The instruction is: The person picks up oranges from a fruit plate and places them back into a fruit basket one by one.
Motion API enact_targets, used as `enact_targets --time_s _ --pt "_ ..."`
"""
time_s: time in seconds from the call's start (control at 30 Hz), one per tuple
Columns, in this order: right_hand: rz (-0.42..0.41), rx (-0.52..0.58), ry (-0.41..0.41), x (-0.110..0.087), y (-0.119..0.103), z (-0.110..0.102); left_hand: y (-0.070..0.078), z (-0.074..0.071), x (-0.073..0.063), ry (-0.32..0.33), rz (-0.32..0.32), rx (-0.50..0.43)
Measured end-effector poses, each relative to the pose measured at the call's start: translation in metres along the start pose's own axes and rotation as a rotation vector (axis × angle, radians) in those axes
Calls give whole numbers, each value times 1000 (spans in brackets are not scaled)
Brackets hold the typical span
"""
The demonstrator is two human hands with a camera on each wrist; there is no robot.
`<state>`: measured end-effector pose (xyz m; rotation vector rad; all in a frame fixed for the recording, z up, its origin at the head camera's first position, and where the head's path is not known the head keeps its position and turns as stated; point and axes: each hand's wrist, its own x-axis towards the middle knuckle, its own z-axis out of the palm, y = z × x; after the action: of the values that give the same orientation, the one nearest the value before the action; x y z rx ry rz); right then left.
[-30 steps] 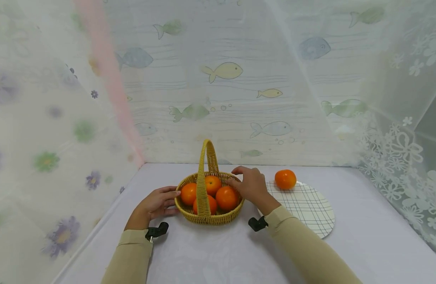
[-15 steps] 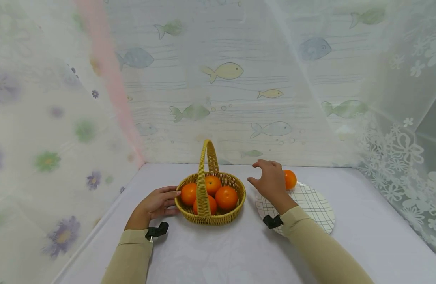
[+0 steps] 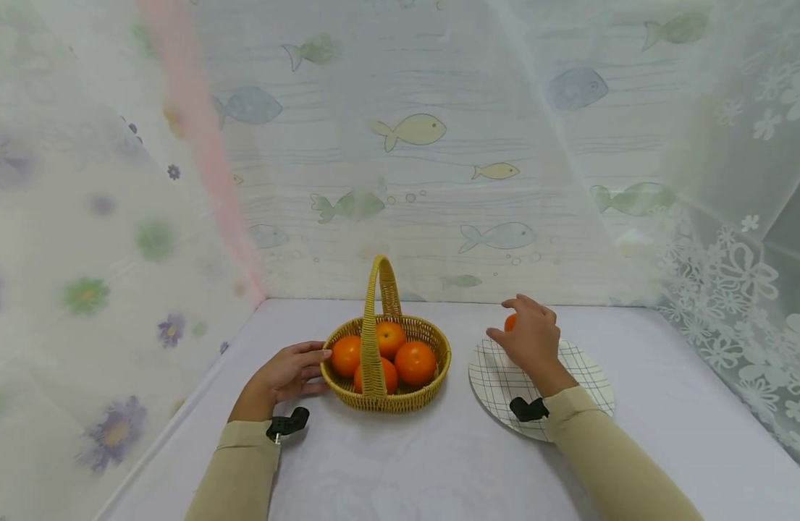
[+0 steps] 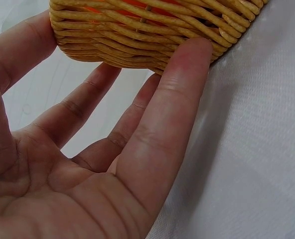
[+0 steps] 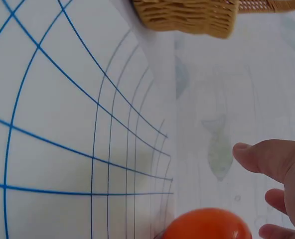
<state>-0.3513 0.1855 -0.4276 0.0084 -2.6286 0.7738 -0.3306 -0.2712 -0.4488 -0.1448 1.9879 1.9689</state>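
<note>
A yellow wicker basket [image 3: 406,405] with a tall arched handle stands on the table with several oranges [image 3: 415,363] in it. At its left side my left hand [image 3: 289,375] rests with extended fingers; in the left wrist view the thumb [image 4: 160,129] and fingertips meet the woven wall. My right hand [image 3: 533,340] is over the round white plate [image 3: 494,387] with blue grid lines, thumb and fingers spread apart. A single orange [image 3: 510,323] at the plate's far edge is partly hidden behind this hand. In the right wrist view, that orange [image 5: 207,225] lies below the thumb, apart from it.
A white cloth covers the table [image 3: 400,470]. Behind it hangs a curtain [image 3: 439,181] printed with fish, and flowered sheets [image 3: 100,325] close in both sides. Each wrist carries a small black camera mount [image 3: 528,409].
My right hand has moved right, away from the basket's rim, to the lone orange at the plate, holding nothing. The left hand and the basket have stayed put.
</note>
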Motion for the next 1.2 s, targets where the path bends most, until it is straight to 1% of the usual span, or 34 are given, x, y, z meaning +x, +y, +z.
enact_targets --time_s 0.07,0.17,0.3,0.37,0.63,0.77,0.97,1.1,1.2 --pt "40 23 0 0 4 -1 -1 0 0 3 0 -3" --pt "114 86 0 -1 8 -3 -2 -1 1 8 -1 -5" --pt "207 185 -25 -3 12 -5 -2 0 0 9 1 -5" --pt "236 217 -41 -3 14 -6 -2 0 0 6 1 -6" --pt "294 314 -86 2 27 -12 4 0 0 -6 3 7" --pt "330 319 -95 3 33 -12 6 1 1 -14 7 10" --pt "363 329 -126 3 41 -9 4 0 0 -25 0 -5" --pt "363 334 -151 2 43 -8 2 0 0 -24 -1 -5" --pt "365 345 -153 1 43 -8 1 -1 0 -19 -6 -7"
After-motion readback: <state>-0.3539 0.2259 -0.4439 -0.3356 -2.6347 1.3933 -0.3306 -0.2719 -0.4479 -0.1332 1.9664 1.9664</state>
